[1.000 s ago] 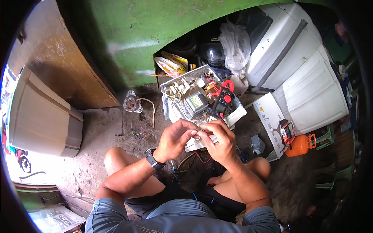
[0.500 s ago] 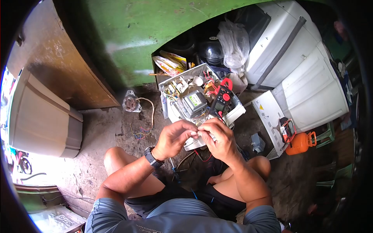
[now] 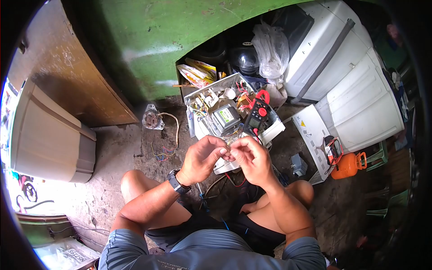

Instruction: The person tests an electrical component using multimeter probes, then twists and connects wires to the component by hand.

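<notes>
My left hand (image 3: 203, 159) and my right hand (image 3: 251, 161) meet fingertip to fingertip over the near edge of an open white casing (image 3: 272, 135). Both are pinched on something too small to make out. Inside the casing lie a grey boxed part with a green-and-white label (image 3: 226, 117), several wires and small white parts. A red and black clamp meter (image 3: 257, 114) rests on the casing's right side, just beyond my right hand.
A motor-like part (image 3: 153, 119) with a cable lies on the floor to the left. At right are a white panel (image 3: 312, 135), a small grey box (image 3: 298, 165) and an orange tank (image 3: 346, 166). A screwdriver (image 3: 202, 196) lies between my legs.
The fingers of my right hand have shifted slightly at the pinch, with the index finger more raised. My left hand has barely moved.
</notes>
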The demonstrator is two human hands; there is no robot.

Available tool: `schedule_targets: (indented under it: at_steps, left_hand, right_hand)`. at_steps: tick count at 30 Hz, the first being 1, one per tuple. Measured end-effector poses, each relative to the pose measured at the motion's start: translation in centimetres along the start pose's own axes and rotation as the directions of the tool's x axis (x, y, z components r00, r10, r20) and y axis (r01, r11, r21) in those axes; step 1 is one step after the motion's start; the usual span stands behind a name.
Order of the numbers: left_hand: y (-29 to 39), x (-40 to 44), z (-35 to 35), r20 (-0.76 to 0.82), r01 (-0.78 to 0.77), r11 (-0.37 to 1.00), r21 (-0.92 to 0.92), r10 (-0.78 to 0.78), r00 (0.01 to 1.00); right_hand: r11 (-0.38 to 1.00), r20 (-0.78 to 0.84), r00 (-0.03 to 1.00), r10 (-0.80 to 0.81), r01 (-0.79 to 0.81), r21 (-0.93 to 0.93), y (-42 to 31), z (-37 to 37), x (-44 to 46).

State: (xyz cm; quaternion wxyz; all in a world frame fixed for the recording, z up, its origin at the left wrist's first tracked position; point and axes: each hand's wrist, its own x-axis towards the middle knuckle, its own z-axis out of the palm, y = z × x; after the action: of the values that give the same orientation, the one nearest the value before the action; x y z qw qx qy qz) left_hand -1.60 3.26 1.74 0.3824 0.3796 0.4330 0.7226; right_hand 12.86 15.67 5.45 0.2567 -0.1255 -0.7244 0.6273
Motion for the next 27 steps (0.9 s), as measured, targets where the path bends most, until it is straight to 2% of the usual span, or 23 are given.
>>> schedule_targets:
  at_steps: [1,4,6,7,9,11,16,17,20,27]
  left_hand:
    - [0.0,0.0,-0.1,0.001,0.0,1.0,0.0,0.0,1.0]
    - [0.1,0.1,-0.3,0.01,-0.008,0.999,0.05,0.008,1.0]
    - [0.2,0.1,-0.3,0.044,0.001,1.0,-0.003,0.0,0.999]
    - [0.2,0.1,-0.4,0.045,0.002,1.0,-0.003,-0.002,0.999]
    - [0.3,0.3,-0.7,0.075,0.115,0.991,-0.069,-0.11,0.991]
    - [0.4,0.3,-0.8,0.085,0.153,0.984,-0.089,-0.146,0.986]
    - [0.4,0.4,-0.9,0.097,0.252,0.957,-0.143,-0.24,0.966]
    - [0.6,0.4,-0.9,0.098,0.269,0.956,-0.12,-0.259,0.961]
    - [0.9,0.4,-1.0,0.108,0.305,0.95,-0.059,-0.298,0.948]
    - [1.1,0.6,-0.7,0.111,0.344,0.938,-0.036,-0.338,0.935]
  right_hand:
    - [0.997,0.008,1.0,0.0,0.0,0.075,0.3,-0.3,0.2]
    - [1.0,-0.021,1.0,-0.003,0.004,0.028,0.1,-0.5,0.6]
    - [0.941,-0.005,0.979,-0.202,0.193,-0.278,0.0,-0.6,0.8]
    - [0.941,-0.008,0.979,-0.201,0.191,-0.278,-0.3,-0.6,1.0]
    - [0.862,0.044,0.946,-0.321,0.311,-0.4,-1.0,-0.6,1.2]
    - [0.867,0.052,0.95,-0.309,0.303,-0.395,-1.3,-0.8,1.2]
    - [0.741,0.224,0.899,-0.375,0.436,-0.51,-1.7,-1.6,1.2]
    - [0.743,0.222,0.901,-0.373,0.434,-0.51,-1.8,-1.7,1.1]
    - [0.674,0.359,0.878,-0.317,0.475,-0.566,-1.9,-2.1,0.9]
    - [0.537,0.399,0.838,-0.373,0.545,-0.644,-1.1,-2.0,1.0]
